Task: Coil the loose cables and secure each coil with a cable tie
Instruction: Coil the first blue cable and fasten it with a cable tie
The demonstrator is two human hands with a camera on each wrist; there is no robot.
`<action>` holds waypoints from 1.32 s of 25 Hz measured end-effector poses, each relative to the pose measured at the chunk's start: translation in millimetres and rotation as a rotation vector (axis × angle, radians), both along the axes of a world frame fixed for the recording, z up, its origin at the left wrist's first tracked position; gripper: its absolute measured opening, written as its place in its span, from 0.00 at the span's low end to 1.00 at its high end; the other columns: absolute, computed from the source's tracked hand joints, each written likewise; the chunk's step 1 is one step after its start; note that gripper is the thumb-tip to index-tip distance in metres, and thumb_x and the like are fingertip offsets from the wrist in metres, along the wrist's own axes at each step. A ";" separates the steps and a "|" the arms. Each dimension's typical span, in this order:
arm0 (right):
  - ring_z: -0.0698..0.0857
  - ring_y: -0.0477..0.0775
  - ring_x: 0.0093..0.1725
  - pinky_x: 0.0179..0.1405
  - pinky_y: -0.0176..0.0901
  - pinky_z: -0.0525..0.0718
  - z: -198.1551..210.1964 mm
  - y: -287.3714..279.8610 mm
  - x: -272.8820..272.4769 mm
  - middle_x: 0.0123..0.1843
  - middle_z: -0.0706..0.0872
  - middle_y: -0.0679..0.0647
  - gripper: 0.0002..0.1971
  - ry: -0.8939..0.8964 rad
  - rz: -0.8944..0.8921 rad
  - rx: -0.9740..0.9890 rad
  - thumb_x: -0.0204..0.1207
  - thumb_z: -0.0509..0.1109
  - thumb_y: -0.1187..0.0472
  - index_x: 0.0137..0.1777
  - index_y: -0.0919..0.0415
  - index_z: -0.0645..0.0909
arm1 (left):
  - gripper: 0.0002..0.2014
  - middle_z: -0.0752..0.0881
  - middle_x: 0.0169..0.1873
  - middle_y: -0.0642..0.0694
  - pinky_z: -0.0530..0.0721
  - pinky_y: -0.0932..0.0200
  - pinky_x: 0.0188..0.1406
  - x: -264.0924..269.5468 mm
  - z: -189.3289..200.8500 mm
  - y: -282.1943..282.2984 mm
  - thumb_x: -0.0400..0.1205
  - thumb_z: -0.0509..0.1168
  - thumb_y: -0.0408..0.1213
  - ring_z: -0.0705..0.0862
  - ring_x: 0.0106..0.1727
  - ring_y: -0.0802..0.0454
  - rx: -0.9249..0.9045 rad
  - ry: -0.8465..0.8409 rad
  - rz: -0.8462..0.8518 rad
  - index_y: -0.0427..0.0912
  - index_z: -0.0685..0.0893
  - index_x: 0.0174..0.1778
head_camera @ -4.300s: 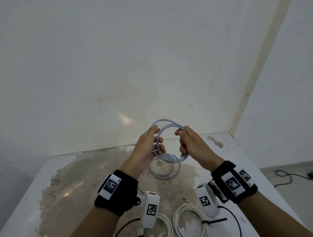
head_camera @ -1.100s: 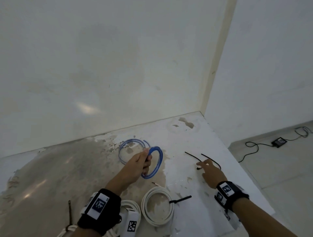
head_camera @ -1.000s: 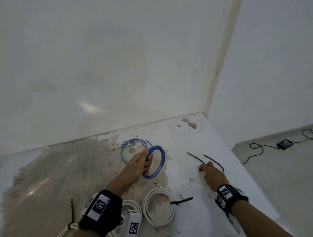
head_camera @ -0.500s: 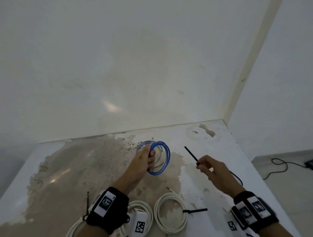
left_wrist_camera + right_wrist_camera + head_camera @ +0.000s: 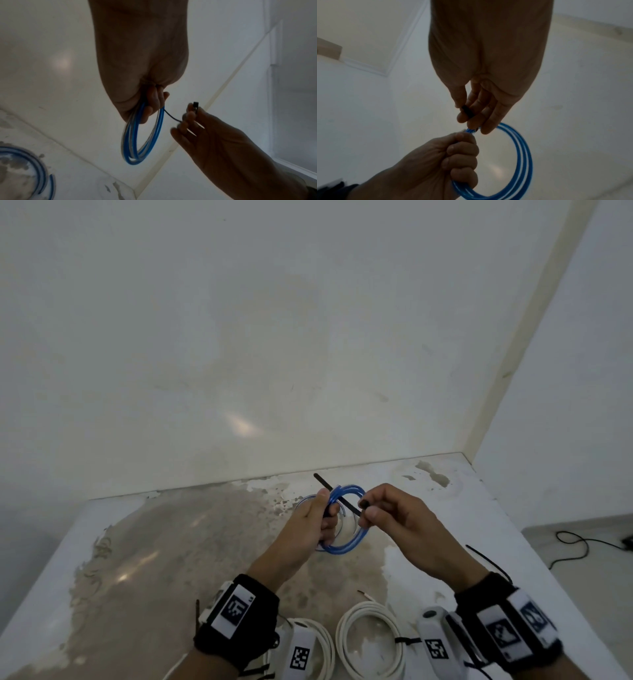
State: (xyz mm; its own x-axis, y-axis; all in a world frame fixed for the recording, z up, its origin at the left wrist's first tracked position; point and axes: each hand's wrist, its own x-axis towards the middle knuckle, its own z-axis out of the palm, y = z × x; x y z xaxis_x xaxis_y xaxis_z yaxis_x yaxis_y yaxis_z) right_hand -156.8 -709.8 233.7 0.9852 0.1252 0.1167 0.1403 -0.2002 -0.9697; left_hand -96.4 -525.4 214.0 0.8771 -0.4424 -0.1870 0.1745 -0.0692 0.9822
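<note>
My left hand [image 5: 317, 520] grips a blue cable coil [image 5: 349, 544] above the table, fingers curled round its strands [image 5: 523, 159]. My right hand [image 5: 371, 511] pinches the head end of a black cable tie [image 5: 346, 503] between thumb and fingers. The tie runs through the coil, and its thin tail [image 5: 322, 479] sticks out past the left hand. In the left wrist view the tie [image 5: 171, 117] spans from the coil [image 5: 142, 136] to the right hand's fingertips [image 5: 188, 115]. The tie's head [image 5: 467, 111] shows between the right fingers.
A second blue cable loop [image 5: 39, 170] lies on the stained white table [image 5: 171, 542]. Two white coils [image 5: 370, 642] with black ties sit at the near edge. Another black tie [image 5: 486, 559] lies at the right. Walls meet behind the table; a floor cable [image 5: 579, 546] trails right.
My right hand picked a black tie off the table at the right, carried it left and passed it through the blue coil that the left hand keeps holding.
</note>
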 end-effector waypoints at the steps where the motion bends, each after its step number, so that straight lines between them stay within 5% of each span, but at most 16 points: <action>1: 0.88 0.48 0.46 0.54 0.36 0.84 0.9 6.4 2.6 0.41 0.90 0.51 0.06 -0.015 0.002 0.022 0.86 0.63 0.69 0.54 0.61 0.81 | 0.23 0.62 0.23 0.52 0.63 0.60 0.28 -1.3 2.2 1.5 0.90 0.45 0.49 0.59 0.24 0.55 0.011 0.001 -0.012 0.41 0.74 0.36; 7: 0.85 0.49 0.46 0.59 0.42 0.83 2.3 28.9 11.7 0.40 0.87 0.53 0.07 -0.002 0.021 0.114 0.87 0.61 0.70 0.55 0.64 0.81 | 0.16 0.64 0.23 0.52 0.62 0.58 0.24 -1.9 7.3 11.8 0.91 0.46 0.45 0.59 0.24 0.55 0.076 -0.060 -0.042 0.36 0.70 0.50; 9: 0.88 0.52 0.46 0.58 0.44 0.87 0.2 38.3 12.3 0.42 0.89 0.54 0.05 0.003 -0.015 0.132 0.85 0.64 0.70 0.55 0.65 0.81 | 0.14 0.66 0.23 0.50 0.62 0.57 0.23 -1.2 3.8 14.2 0.91 0.47 0.44 0.61 0.23 0.54 0.081 -0.171 0.007 0.42 0.75 0.58; 12: 0.93 0.54 0.41 0.47 0.42 0.90 -3.3 54.8 14.5 0.48 0.94 0.53 0.04 -0.047 -0.218 0.133 0.82 0.70 0.68 0.51 0.60 0.84 | 0.14 0.71 0.23 0.47 0.67 0.55 0.23 0.7 -2.6 14.5 0.91 0.48 0.42 0.67 0.23 0.51 0.188 -0.390 0.096 0.53 0.81 0.57; 15: 0.93 0.51 0.36 0.41 0.37 0.89 -7.4 64.1 18.4 0.45 0.93 0.51 0.04 -0.120 -0.400 0.103 0.81 0.72 0.66 0.52 0.58 0.86 | 0.14 0.85 0.32 0.52 0.81 0.55 0.38 3.5 -9.4 16.4 0.90 0.51 0.42 0.83 0.34 0.55 0.272 -0.463 0.133 0.56 0.83 0.56; 18: 0.93 0.48 0.34 0.39 0.32 0.88 -8.7 69.8 18.5 0.40 0.90 0.48 0.07 -0.154 -0.470 0.106 0.81 0.72 0.67 0.57 0.59 0.87 | 0.14 0.88 0.51 0.56 0.83 0.57 0.55 6.0 -10.9 20.3 0.89 0.53 0.44 0.84 0.54 0.60 0.337 -0.469 0.198 0.60 0.85 0.56; 23: 0.92 0.47 0.36 0.40 0.33 0.88 -5.6 78.7 15.1 0.42 0.89 0.43 0.11 -0.197 -0.467 0.065 0.81 0.73 0.66 0.60 0.55 0.86 | 0.17 0.89 0.50 0.56 0.78 0.75 0.50 0.1 3.4 24.0 0.87 0.58 0.37 0.84 0.53 0.62 0.316 -0.520 0.271 0.58 0.84 0.66; 28: 0.91 0.47 0.37 0.40 0.37 0.89 -4.0 84.6 11.3 0.44 0.92 0.48 0.07 -0.228 -0.560 0.136 0.80 0.74 0.65 0.57 0.58 0.86 | 0.16 0.91 0.47 0.57 0.85 0.54 0.54 0.8 6.5 21.9 0.87 0.57 0.35 0.87 0.49 0.59 0.339 -0.534 0.201 0.59 0.88 0.56; 33: 0.91 0.49 0.37 0.41 0.40 0.91 -6.3 83.6 8.4 0.43 0.91 0.51 0.08 -0.250 -0.582 0.169 0.80 0.73 0.66 0.57 0.59 0.87 | 0.18 0.92 0.42 0.49 0.84 0.43 0.48 1.6 11.6 19.7 0.86 0.57 0.35 0.87 0.45 0.39 0.341 -0.484 0.185 0.60 0.89 0.52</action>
